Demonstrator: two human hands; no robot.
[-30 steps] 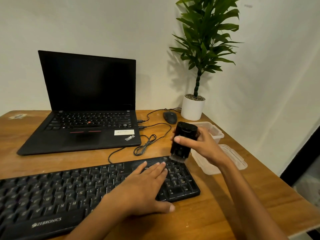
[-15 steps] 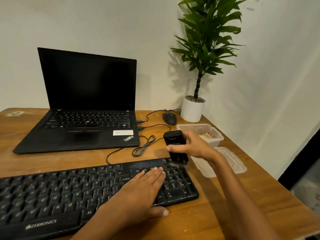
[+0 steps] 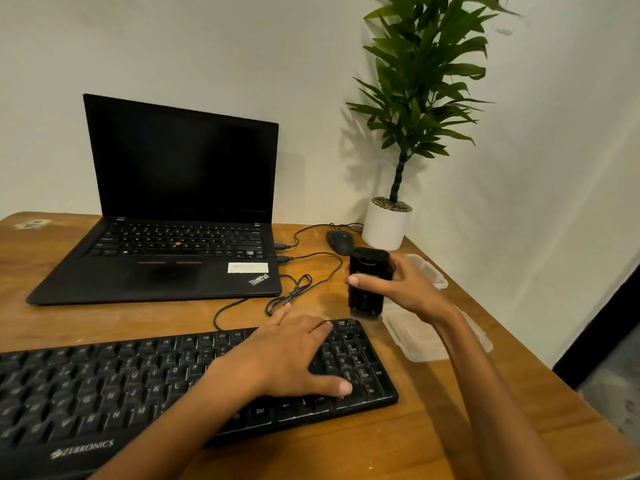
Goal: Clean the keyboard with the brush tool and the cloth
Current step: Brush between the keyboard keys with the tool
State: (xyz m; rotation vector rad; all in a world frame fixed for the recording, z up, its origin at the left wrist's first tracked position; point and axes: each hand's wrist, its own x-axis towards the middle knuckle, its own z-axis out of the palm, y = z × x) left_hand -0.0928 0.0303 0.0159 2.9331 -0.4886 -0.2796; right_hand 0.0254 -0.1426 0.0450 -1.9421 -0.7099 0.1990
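Keyboard (image 3: 104, 382) sits along the near edge of the wooden desk (image 3: 450, 427). Left hand (image 3: 291, 355) lies flat on the keyboard's right section, fingers straight, thumb spread toward the keyboard's front edge. Right hand (image 3: 408, 289) grips the black brush tool (image 3: 369, 282), thumb across its front. The tool is upright, just beyond the keyboard's far right corner and off the keys. Can't tell if its lower end touches the desk. Clear plastic container (image 3: 426, 336) just right of the keyboard. Laptop (image 3: 173, 202) behind the keyboard, lid open, screen dark. Coiled cable (image 3: 294, 289) between laptop and keyboard. Mouse (image 3: 341, 241) and white plant pot (image 3: 386, 225) further behind the keyboard's right end.
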